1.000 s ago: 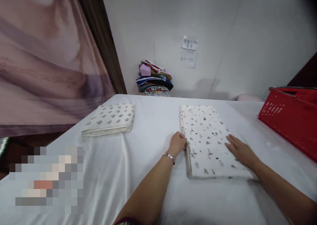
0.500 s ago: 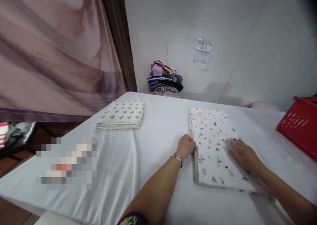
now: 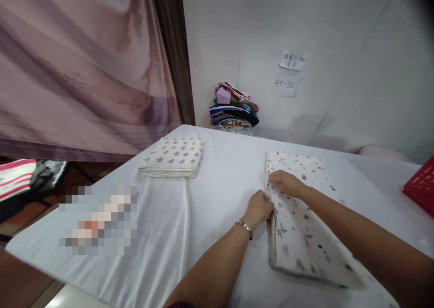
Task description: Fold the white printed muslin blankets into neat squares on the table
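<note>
A folded white cloth with small dark prints (image 3: 305, 235) lies lengthwise on the white-covered table (image 3: 217, 181). My left hand (image 3: 259, 207), with a bracelet at the wrist, is closed on the cloth's left edge. My right hand (image 3: 286, 182) reaches across the cloth and pinches the same left edge a little farther away. A second folded cloth, white with grey heart shapes (image 3: 172, 156), lies apart at the far left of the table.
A pile of folded colourful clothes (image 3: 234, 109) sits against the wall behind the table. A red plastic basket (image 3: 420, 186) shows at the right edge. A pink curtain (image 3: 84, 63) hangs at the left. Two paper notes (image 3: 290, 70) are stuck on the wall.
My right hand left the cloth's right side, where it lay flat, and crossed to its left edge. The view has swung to the left, so the basket is nearly out of sight.
</note>
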Demonstrator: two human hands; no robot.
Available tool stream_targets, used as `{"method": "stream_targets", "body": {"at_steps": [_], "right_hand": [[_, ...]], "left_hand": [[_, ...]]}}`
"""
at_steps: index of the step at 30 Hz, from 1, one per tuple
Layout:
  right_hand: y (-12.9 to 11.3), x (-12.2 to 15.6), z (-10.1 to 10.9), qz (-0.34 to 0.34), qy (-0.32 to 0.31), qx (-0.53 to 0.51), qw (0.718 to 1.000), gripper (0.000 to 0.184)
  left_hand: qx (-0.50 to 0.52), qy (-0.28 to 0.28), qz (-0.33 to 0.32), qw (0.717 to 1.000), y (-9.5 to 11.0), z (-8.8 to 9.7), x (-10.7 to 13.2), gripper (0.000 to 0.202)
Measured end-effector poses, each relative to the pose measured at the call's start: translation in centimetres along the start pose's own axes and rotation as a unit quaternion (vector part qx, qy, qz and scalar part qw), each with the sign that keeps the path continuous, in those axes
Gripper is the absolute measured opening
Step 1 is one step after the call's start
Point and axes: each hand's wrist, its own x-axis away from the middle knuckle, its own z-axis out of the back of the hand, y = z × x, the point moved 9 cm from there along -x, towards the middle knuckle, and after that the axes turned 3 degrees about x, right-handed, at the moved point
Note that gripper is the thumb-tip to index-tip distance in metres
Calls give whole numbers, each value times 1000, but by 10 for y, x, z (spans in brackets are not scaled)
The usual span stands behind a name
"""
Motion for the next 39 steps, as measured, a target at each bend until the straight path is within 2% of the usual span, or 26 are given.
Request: {"method": "stream_targets", "body": {"at_steps": [9, 15, 20, 27, 39], "right_hand": [[-8, -13, -5, 101, -87, 26, 991, 21], [-8, -11, -2, 153, -99, 39, 982, 15], [0, -6, -8, 160, -121, 9, 980, 24], [-5, -8, -2, 162, -121, -58, 978, 26], [-5, -18, -15, 104, -157, 2, 982, 25]], "left_hand": [[15, -13, 22, 1000, -1, 0, 1, 20], [34, -22, 32, 999, 2, 0, 1, 21], [39, -28, 37, 998, 3, 1, 4, 24], [49, -31, 33, 998, 6, 1, 4, 27], [83, -46, 36, 995, 2, -3, 2, 24]]}}
